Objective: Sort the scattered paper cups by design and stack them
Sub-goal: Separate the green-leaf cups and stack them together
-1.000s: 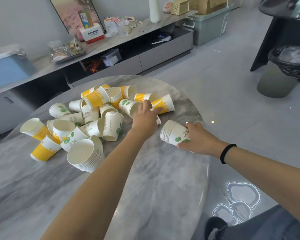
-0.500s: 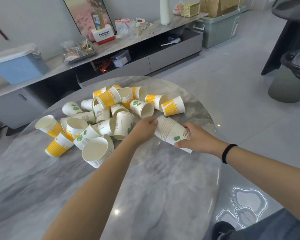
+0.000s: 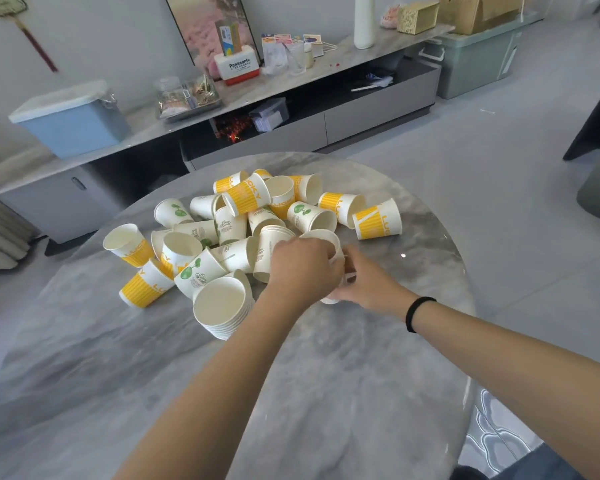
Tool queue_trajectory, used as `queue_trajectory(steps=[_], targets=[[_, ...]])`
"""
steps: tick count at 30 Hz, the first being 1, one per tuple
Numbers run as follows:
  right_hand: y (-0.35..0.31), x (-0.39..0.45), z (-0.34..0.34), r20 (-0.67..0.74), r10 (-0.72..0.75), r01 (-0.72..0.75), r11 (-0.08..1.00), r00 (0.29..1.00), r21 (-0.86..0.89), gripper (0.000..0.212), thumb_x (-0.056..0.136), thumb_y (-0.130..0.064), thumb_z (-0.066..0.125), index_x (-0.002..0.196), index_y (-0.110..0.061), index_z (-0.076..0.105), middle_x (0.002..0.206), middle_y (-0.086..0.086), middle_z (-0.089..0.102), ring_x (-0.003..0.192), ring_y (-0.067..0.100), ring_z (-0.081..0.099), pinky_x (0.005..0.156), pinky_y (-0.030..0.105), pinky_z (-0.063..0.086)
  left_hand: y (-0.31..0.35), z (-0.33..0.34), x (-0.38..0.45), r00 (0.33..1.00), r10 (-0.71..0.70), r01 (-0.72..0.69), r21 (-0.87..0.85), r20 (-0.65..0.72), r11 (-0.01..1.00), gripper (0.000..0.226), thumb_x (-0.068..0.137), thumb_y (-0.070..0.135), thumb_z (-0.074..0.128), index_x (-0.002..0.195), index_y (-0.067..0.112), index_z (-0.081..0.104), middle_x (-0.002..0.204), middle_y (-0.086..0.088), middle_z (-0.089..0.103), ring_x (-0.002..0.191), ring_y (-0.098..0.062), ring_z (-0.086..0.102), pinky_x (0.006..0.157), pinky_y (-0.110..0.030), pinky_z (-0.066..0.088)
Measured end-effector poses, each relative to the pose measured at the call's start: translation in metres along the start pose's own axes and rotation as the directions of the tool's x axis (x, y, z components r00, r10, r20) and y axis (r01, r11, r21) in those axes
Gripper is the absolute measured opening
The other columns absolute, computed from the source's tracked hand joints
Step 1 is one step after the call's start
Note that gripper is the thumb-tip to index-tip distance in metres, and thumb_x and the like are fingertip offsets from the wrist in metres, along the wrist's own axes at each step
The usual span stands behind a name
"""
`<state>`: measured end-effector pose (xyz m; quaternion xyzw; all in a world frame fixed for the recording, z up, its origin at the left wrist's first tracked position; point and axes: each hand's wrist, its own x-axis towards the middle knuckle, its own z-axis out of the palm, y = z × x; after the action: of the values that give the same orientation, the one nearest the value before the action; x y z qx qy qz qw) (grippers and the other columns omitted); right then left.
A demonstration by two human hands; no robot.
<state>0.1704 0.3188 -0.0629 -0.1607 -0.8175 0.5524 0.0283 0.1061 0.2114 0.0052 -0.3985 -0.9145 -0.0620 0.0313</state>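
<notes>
Both hands meet over a white cup stack (image 3: 329,237) on the table (image 3: 326,375): left hand (image 3: 302,268) curled over it, right hand (image 3: 368,285) gripping from beside. Empty cups (image 3: 243,216) lie heaped behind; another stack (image 3: 222,306) lies nearer.

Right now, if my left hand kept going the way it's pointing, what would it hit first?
Probably the white cup just past your left hand; beyond it lies a green-leaf cup. Depth is uncertain.
</notes>
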Motion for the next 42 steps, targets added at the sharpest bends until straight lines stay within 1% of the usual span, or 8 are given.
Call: queue_trajectory(steps=[4,8,13,18,25,31,36,42], targets=[[0.008,0.009,0.007,0.125,0.015,-0.005,0.997,0.992,-0.076,0.049,0.067,-0.026,0.08,0.105,-0.03,0.049,0.104,-0.004,0.068,0.099,0.016,0.066,0.094,0.038,0.052,-0.003,-0.005,0.001,0.964,-0.053,0.042,0.046,0.26,0.998,0.044,0.096,0.044,0.038,0.097,0.012,0.067,0.09,-0.006,0.061,0.095,-0.026,0.061,0.071,-0.03,0.034],[0.002,0.026,-0.015,0.269,0.068,-0.012,0.979,0.961,-0.205,0.055,0.072,-0.006,0.073,0.116,-0.029,0.05,0.115,0.003,0.062,0.103,0.018,0.062,0.098,0.037,0.049,-0.012,-0.019,0.018,0.965,-0.101,0.109,-0.022,0.243,0.994,0.05,0.098,0.045,0.033,0.098,0.006,0.065,0.096,-0.012,0.066,0.095,-0.029,0.062,0.07,-0.03,0.038],[-0.014,0.053,-0.035,-0.006,-0.008,0.007,0.978,1.0,-0.207,0.038,0.084,0.003,0.053,0.119,-0.011,0.059,0.097,0.003,0.058,0.086,0.012,0.055,0.067,0.007,0.043,-0.047,-0.026,0.059,0.964,-0.188,0.183,0.042,0.189,0.982,0.023,0.091,0.017,0.046,0.108,0.008,0.059,0.106,-0.009,0.062,0.102,-0.03,0.06,0.074,-0.033,0.044],[-0.028,0.084,-0.034,-0.101,-0.018,0.003,0.989,0.995,-0.147,0.029,0.085,-0.013,0.06,0.113,-0.019,0.064,0.086,0.001,0.059,0.078,0.013,0.054,0.07,0.016,0.04,-0.079,-0.016,0.093,0.918,-0.133,0.092,0.126,0.374,0.988,0.037,0.089,0.005,0.047,0.125,0.009,0.057,0.129,-0.01,0.056,0.118,-0.028,0.054,0.098,-0.038,0.048],[-0.036,0.117,-0.011,-0.054,0.103,-0.103,0.995,0.993,0.001,0.028,0.093,-0.021,0.051,0.119,-0.019,0.061,0.077,0.001,0.061,0.07,0.019,0.06,0.067,0.027,0.053,-0.088,0.009,0.108,0.854,-0.056,-0.049,0.186,0.517,0.981,0.04,0.092,0.025,0.055,0.13,0.014,0.055,0.129,-0.006,0.06,0.119,-0.026,0.055,0.093,-0.032,0.045],[-0.036,0.119,-0.011,-0.238,0.062,-0.051,0.997,0.969,0.055,0.021,0.085,-0.018,0.063,0.101,-0.009,0.073,0.069,-0.01,0.061,0.067,0.009,0.054,0.079,0.031,0.047,-0.095,-0.021,0.098,0.912,-0.068,0.048,0.059,0.404,0.997,0.039,0.088,0.028,0.063,0.124,0.012,0.06,0.127,-0.008,0.06,0.119,-0.028,0.053,0.095,-0.036,0.044],[-0.066,0.087,-0.024,-0.418,-0.122,0.088,0.991,0.9,-0.101,0.016,0.081,-0.014,0.066,0.095,-0.012,0.075,0.082,0.0,0.067,0.078,0.012,0.057,0.062,0.001,0.039,-0.084,-0.071,0.056,0.983,-0.142,0.158,-0.141,0.119,0.977,0.022,0.09,0.026,0.06,0.106,0.013,0.067,0.106,-0.008,0.069,0.099,-0.027,0.061,0.082,-0.037,0.05],[-0.118,0.039,-0.054,-0.584,-0.4,0.299,0.917,0.707,-0.266,0.037,0.087,-0.006,0.053,0.121,-0.019,0.06,0.078,0.007,0.058,0.072,0.02,0.052,0.067,0.018,0.037,-0.054,-0.088,-0.004,0.998,-0.053,0.042,-0.35,-0.023,0.936,0.022,0.091,0.027,0.059,0.105,0.015,0.071,0.108,-0.001,0.069,0.098,-0.02,0.059,0.08,-0.028,0.045]])
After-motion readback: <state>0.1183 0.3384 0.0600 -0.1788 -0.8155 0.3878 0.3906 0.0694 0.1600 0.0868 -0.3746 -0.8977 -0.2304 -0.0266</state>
